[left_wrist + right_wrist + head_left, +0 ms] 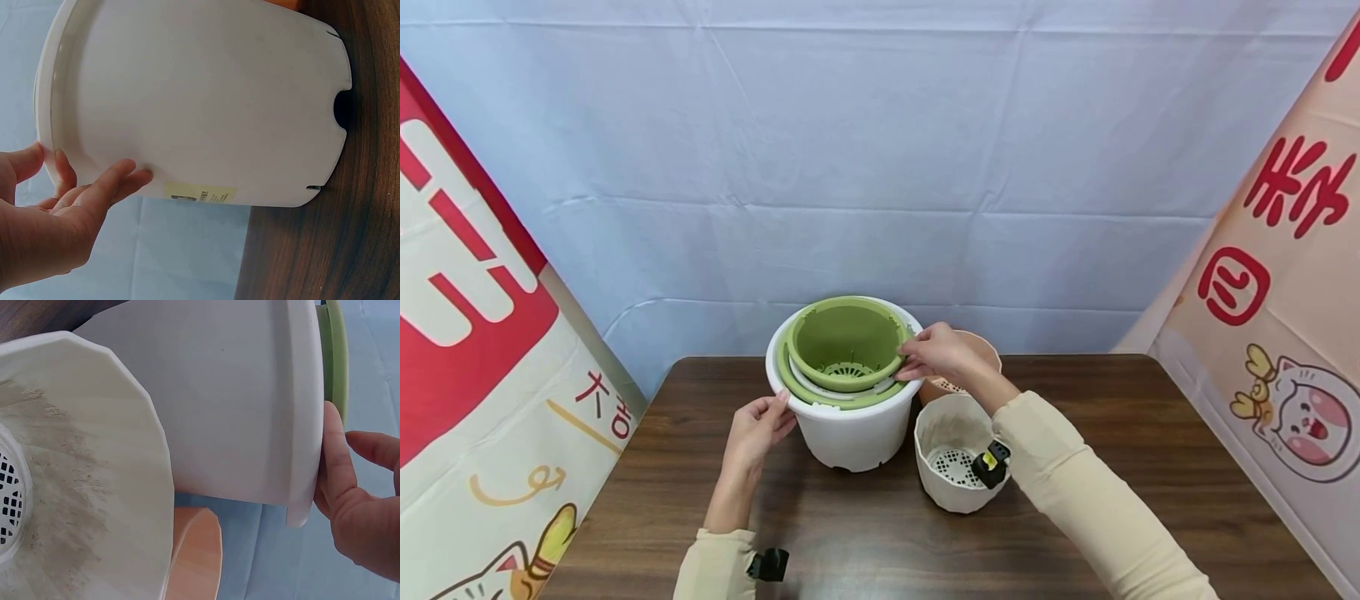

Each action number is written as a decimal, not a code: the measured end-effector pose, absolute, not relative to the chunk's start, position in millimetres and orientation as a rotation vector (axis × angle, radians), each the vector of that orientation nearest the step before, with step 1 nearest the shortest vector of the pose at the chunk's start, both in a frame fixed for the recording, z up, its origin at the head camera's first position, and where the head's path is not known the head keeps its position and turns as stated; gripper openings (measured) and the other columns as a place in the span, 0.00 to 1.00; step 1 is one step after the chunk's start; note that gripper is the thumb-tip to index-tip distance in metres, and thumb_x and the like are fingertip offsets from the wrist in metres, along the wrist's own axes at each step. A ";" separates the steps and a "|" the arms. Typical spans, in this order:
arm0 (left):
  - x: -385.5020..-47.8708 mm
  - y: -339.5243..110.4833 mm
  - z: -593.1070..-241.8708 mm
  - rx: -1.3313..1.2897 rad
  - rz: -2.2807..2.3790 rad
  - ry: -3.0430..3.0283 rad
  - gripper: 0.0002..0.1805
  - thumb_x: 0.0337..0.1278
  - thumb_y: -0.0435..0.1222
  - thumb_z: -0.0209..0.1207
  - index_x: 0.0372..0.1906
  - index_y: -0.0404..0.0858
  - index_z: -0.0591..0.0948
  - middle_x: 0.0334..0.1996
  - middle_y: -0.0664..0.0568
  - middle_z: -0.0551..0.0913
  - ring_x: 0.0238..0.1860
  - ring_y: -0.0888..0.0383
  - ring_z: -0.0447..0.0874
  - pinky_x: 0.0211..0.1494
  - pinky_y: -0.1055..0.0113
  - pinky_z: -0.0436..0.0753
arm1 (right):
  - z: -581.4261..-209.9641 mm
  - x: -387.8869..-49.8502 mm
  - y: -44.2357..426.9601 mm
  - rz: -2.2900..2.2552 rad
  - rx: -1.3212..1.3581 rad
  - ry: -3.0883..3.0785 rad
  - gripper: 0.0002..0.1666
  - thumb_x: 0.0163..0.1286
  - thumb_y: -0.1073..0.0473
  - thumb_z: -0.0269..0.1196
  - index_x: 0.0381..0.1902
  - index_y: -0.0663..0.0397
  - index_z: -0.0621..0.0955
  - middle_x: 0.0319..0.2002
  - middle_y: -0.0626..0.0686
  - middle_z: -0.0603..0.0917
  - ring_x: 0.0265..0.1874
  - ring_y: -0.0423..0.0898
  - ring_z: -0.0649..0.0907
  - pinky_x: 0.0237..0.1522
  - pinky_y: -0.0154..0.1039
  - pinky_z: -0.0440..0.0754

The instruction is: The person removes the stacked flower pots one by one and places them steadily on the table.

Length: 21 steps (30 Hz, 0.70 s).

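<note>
A large white flowerpot (850,433) stands upright on the table, with several smaller pots nested inside it. The innermost green pot (846,329) has a slotted bottom and sits tilted above a white rim and another green rim (820,400). My left hand (758,427) pinches the white pot's rim at its front left, thumb on top and fingers underneath, as the left wrist view shows. At the right side, my right hand (936,352) grips the inner green pot's rim between thumb and fingers. Part of that grip is hidden.
Beside the white pot stands a cream faceted pot (934,475) with a perforated bottom. Behind it is an orange pot (981,343), partly covered by the right forearm. The wooden table (1112,467) meets a pale cloth backdrop (880,167); printed cloths hang at both sides.
</note>
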<state>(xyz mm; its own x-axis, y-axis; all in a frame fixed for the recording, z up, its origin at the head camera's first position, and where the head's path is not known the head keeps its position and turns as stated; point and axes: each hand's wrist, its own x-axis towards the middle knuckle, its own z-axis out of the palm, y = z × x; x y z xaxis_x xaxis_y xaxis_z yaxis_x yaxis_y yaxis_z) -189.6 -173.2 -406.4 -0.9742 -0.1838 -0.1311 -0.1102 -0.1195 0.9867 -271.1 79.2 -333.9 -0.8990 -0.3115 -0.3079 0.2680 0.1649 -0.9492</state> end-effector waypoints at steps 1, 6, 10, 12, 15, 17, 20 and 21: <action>-189.6 -173.2 -406.2 0.342 -2.290 -2.050 0.17 0.64 0.37 0.53 0.40 0.22 0.72 0.31 0.49 0.79 0.35 0.61 0.80 0.51 0.59 0.78 | -334.1 -271.2 79.0 -1.783 -0.040 2.017 0.17 0.67 0.70 0.52 0.47 0.82 0.69 0.27 0.65 0.79 0.20 0.45 0.83 0.33 0.34 0.83; -189.9 -173.2 -406.4 0.336 -2.293 -2.039 0.15 0.64 0.36 0.52 0.39 0.23 0.72 0.30 0.50 0.79 0.35 0.61 0.80 0.50 0.61 0.79 | -335.4 -271.6 78.0 -1.778 -0.033 2.040 0.14 0.66 0.70 0.53 0.44 0.81 0.71 0.25 0.65 0.80 0.19 0.46 0.83 0.33 0.35 0.83; -190.9 -172.6 -407.3 0.324 -2.302 -2.006 0.13 0.64 0.34 0.52 0.37 0.24 0.73 0.29 0.50 0.79 0.35 0.61 0.80 0.49 0.61 0.79 | -336.2 -272.1 77.4 -1.781 -0.042 2.053 0.10 0.66 0.71 0.53 0.39 0.79 0.72 0.23 0.64 0.80 0.18 0.46 0.82 0.31 0.35 0.84; -191.3 -172.3 -407.7 0.317 -2.306 -1.994 0.13 0.64 0.34 0.52 0.36 0.24 0.73 0.29 0.50 0.79 0.36 0.60 0.80 0.49 0.60 0.79 | -336.3 -272.0 76.8 -1.782 -0.047 2.062 0.10 0.66 0.71 0.53 0.37 0.79 0.73 0.22 0.64 0.80 0.17 0.45 0.82 0.30 0.34 0.83; -190.8 -172.1 -407.8 0.318 -2.300 -1.999 0.12 0.64 0.34 0.52 0.36 0.24 0.73 0.29 0.50 0.79 0.35 0.60 0.80 0.49 0.61 0.79 | -336.0 -271.7 75.6 -1.783 -0.050 2.076 0.09 0.65 0.71 0.53 0.36 0.79 0.72 0.21 0.63 0.80 0.16 0.45 0.82 0.30 0.34 0.83; -190.5 -171.9 -407.6 0.319 -2.296 -2.004 0.13 0.64 0.34 0.52 0.36 0.24 0.73 0.29 0.50 0.79 0.36 0.60 0.80 0.48 0.61 0.79 | -336.1 -271.6 74.8 -1.783 -0.049 2.083 0.09 0.65 0.72 0.53 0.36 0.79 0.72 0.21 0.63 0.80 0.16 0.45 0.82 0.29 0.34 0.83; -190.4 -171.5 -407.5 0.321 -2.290 -2.009 0.13 0.64 0.34 0.52 0.36 0.23 0.73 0.29 0.50 0.79 0.36 0.60 0.80 0.49 0.61 0.79 | -337.1 -272.0 74.1 -1.780 -0.048 2.087 0.08 0.65 0.72 0.52 0.36 0.79 0.72 0.20 0.62 0.80 0.15 0.44 0.82 0.29 0.33 0.83; -190.4 -171.3 -407.3 0.323 -2.289 -2.012 0.13 0.64 0.34 0.52 0.36 0.23 0.73 0.30 0.50 0.79 0.36 0.60 0.80 0.49 0.61 0.79 | -337.3 -272.0 73.9 -1.777 -0.046 2.089 0.07 0.65 0.72 0.52 0.35 0.78 0.71 0.20 0.62 0.80 0.15 0.44 0.82 0.29 0.33 0.83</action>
